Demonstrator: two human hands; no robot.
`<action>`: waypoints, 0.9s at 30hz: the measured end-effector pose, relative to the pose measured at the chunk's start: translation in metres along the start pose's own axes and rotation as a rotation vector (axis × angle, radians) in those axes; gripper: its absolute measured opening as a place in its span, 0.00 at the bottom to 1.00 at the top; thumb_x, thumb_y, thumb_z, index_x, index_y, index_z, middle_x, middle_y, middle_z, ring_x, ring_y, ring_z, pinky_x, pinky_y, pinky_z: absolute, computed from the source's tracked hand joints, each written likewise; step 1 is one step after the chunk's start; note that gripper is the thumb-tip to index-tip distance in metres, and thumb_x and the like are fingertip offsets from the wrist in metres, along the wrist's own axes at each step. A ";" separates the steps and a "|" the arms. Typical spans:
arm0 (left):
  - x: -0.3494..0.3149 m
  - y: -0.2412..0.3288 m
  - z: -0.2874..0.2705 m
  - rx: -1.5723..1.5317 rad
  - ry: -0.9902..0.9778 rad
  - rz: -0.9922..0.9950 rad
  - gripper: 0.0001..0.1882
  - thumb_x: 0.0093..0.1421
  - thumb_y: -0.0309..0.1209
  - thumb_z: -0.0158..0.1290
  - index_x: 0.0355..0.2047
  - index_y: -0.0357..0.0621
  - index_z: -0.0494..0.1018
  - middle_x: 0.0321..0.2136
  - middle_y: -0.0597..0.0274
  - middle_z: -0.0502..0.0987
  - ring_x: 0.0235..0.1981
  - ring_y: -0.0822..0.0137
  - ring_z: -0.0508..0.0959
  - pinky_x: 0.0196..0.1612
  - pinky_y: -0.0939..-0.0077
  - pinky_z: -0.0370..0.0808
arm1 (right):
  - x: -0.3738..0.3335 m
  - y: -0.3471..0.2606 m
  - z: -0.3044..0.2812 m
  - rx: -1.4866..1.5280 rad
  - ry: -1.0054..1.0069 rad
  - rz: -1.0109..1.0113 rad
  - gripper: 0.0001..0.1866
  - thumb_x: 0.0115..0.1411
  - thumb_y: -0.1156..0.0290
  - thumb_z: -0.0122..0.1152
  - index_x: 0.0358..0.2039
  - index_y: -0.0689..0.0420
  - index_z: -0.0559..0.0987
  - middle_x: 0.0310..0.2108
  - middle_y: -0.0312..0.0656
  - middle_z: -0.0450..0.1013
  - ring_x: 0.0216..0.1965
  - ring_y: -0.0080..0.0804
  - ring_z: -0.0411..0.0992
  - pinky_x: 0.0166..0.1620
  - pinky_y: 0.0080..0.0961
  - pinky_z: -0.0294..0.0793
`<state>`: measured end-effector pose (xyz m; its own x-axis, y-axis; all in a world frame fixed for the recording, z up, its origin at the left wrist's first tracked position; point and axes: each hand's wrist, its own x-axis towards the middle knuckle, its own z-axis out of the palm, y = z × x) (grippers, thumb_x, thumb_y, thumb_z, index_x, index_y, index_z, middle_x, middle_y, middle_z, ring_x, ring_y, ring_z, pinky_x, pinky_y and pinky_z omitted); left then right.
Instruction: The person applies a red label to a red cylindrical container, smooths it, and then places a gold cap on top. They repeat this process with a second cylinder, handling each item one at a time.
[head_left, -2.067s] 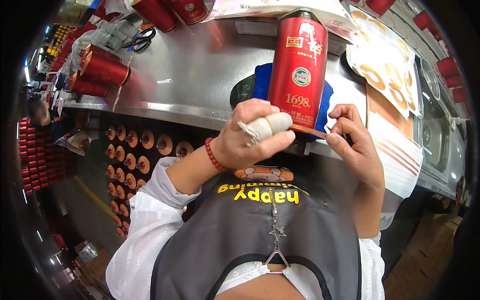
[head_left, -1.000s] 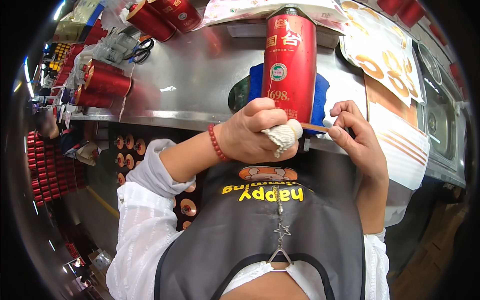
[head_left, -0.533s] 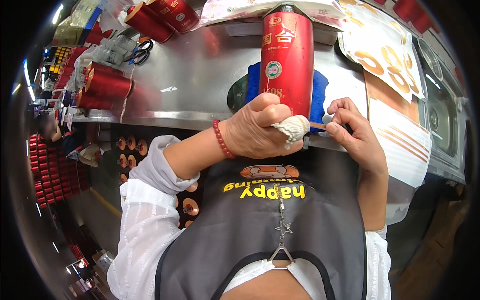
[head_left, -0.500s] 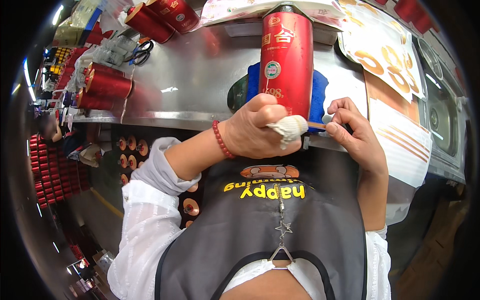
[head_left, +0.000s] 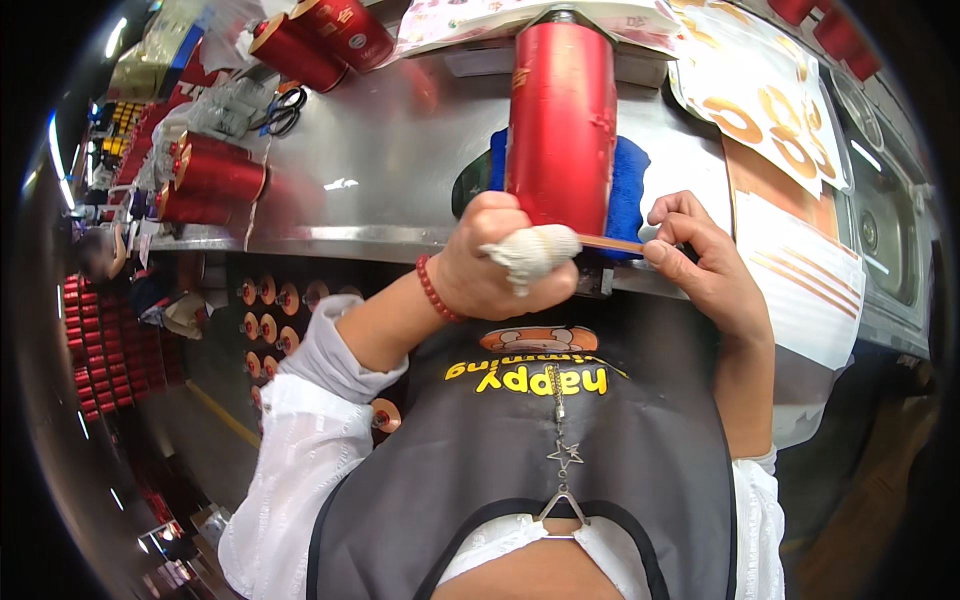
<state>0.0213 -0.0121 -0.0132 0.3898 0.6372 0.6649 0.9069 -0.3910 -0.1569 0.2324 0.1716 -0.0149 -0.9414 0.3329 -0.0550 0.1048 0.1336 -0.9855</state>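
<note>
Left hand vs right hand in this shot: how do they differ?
The left hand carries a red bead bracelet and an off-white knit piece; the right hand shows neither. The left hand is curled at the near end of the red bottle, while the right hand holds a thin brown strip at its thumb tip. Both are bare-skinned.

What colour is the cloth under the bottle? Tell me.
The cloth is blue, best seen in the head view, right of the bottle.

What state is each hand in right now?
Left hand: curled at the near end of the red bottle; whether it grips anything cannot be told.
Right hand: closed, pinching a thin brown strip.
</note>
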 end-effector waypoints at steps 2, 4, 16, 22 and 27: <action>-0.008 0.001 0.000 0.029 -0.023 -0.025 0.15 0.43 0.30 0.64 0.35 0.52 0.78 0.39 0.66 0.65 0.42 0.63 0.66 0.43 0.71 0.69 | 0.000 0.000 -0.001 0.004 -0.006 0.012 0.15 0.63 0.62 0.64 0.27 0.58 0.72 0.45 0.39 0.63 0.50 0.28 0.60 0.54 0.23 0.58; -0.005 0.005 0.003 -0.006 0.000 -0.075 0.16 0.44 0.30 0.64 0.36 0.52 0.78 0.40 0.66 0.64 0.42 0.63 0.65 0.43 0.72 0.69 | 0.003 0.001 -0.001 -0.014 -0.035 0.016 0.15 0.63 0.62 0.63 0.27 0.58 0.72 0.45 0.39 0.63 0.50 0.29 0.60 0.55 0.23 0.58; -0.012 0.012 0.004 0.061 0.040 -0.143 0.13 0.33 0.30 0.59 0.23 0.64 0.75 0.41 0.80 0.76 0.42 0.62 0.64 0.40 0.69 0.65 | 0.008 0.000 0.004 -0.007 -0.044 0.033 0.13 0.63 0.64 0.64 0.28 0.59 0.73 0.44 0.39 0.64 0.49 0.30 0.61 0.55 0.24 0.58; 0.003 0.006 0.007 -0.065 0.005 -0.076 0.15 0.37 0.28 0.62 0.28 0.61 0.76 0.44 0.73 0.74 0.43 0.63 0.65 0.42 0.66 0.68 | 0.004 0.007 0.002 -0.010 -0.022 0.001 0.13 0.63 0.64 0.64 0.28 0.59 0.74 0.44 0.39 0.64 0.49 0.29 0.61 0.55 0.24 0.59; -0.001 0.005 0.006 -0.050 0.012 -0.058 0.15 0.36 0.26 0.60 0.26 0.59 0.76 0.43 0.74 0.76 0.42 0.63 0.65 0.39 0.67 0.68 | 0.007 0.006 0.006 -0.013 -0.028 -0.010 0.13 0.63 0.64 0.64 0.29 0.59 0.74 0.44 0.39 0.64 0.49 0.29 0.61 0.54 0.23 0.59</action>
<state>0.0262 -0.0105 -0.0185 0.3342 0.6523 0.6803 0.9188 -0.3863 -0.0811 0.2241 0.1687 -0.0222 -0.9510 0.3051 -0.0500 0.0994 0.1488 -0.9839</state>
